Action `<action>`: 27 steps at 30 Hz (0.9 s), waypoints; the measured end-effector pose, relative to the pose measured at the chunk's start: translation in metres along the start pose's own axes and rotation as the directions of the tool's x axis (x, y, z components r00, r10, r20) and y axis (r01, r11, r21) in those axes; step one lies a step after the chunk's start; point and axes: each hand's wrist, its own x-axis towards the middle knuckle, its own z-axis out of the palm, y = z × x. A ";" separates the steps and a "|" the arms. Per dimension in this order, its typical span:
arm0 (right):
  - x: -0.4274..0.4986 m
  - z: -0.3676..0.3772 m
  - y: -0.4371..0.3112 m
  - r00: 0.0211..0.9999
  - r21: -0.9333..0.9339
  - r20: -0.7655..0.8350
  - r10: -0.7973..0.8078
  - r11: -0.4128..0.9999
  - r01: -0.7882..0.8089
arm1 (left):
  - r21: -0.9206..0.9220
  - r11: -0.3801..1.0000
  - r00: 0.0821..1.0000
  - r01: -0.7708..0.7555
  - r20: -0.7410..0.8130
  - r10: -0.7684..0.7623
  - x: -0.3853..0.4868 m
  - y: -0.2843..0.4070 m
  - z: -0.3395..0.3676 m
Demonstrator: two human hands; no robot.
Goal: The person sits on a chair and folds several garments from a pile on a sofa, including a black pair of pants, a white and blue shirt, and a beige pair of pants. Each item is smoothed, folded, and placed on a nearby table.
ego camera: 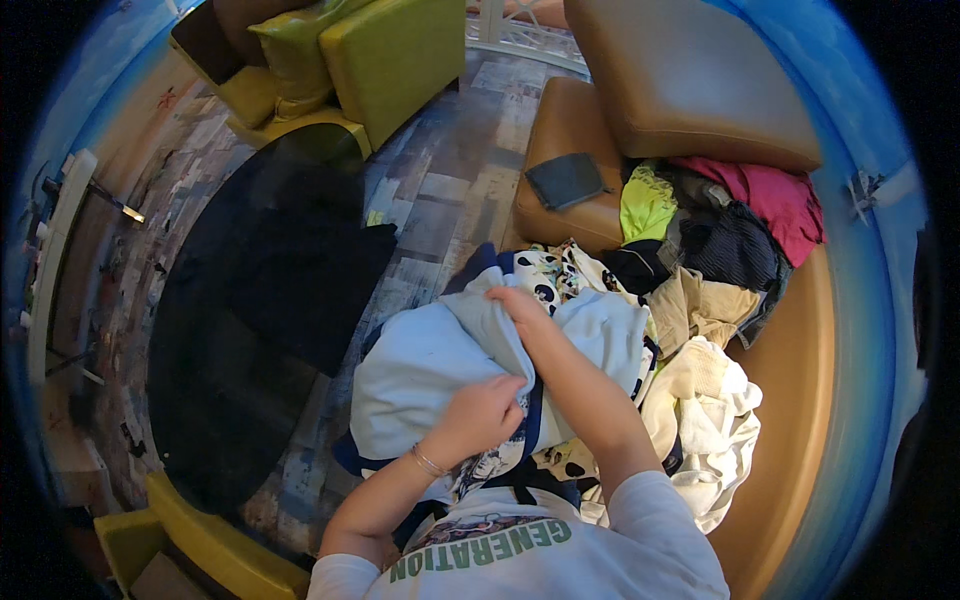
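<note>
Across my lap lies a pale blue cloth garment [420, 375] with navy edging. My left hand [484, 416] pinches a folded edge of it near the middle. Farther up the same fold, my right hand [521, 311] grips the cloth with its thumb and fingers. Under and around the garment shows a cream fabric with a dark cartoon print [536, 274]. How much of that fabric is tucked beneath the pale blue cloth is hidden.
On my right, a tan leather sofa [795, 420] bears heaped clothes: white [705, 420], beige [694, 304], dark [731, 247], neon yellow [646, 202] and pink [772, 199]. A folded dark cloth [566, 180] lies farther along it. On my left stands a black oval table [217, 315] with black cloth [307, 277] on it. Green armchairs [405, 67] stand beyond.
</note>
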 end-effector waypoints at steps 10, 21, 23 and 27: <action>-0.132 -0.154 -0.031 0.804 0.172 -0.482 -0.348 0.862 0.476 | 0.069 0.998 0.973 -0.009 0.229 -0.007 0.014 0.000 0.049; -0.224 -0.162 -0.029 0.629 -0.848 0.257 -0.734 0.141 0.511 | -0.033 0.999 0.999 -0.007 -0.052 0.006 0.017 -0.015 0.044; -0.239 -0.164 -0.027 0.595 -0.863 0.396 -0.700 -0.062 0.502 | 0.036 0.990 0.986 -0.136 -0.098 0.138 0.014 -0.008 0.037; -0.274 -0.178 -0.021 0.560 -0.836 0.513 -0.650 -0.231 0.498 | -0.079 0.987 0.967 -0.137 0.205 0.150 -0.010 0.004 0.024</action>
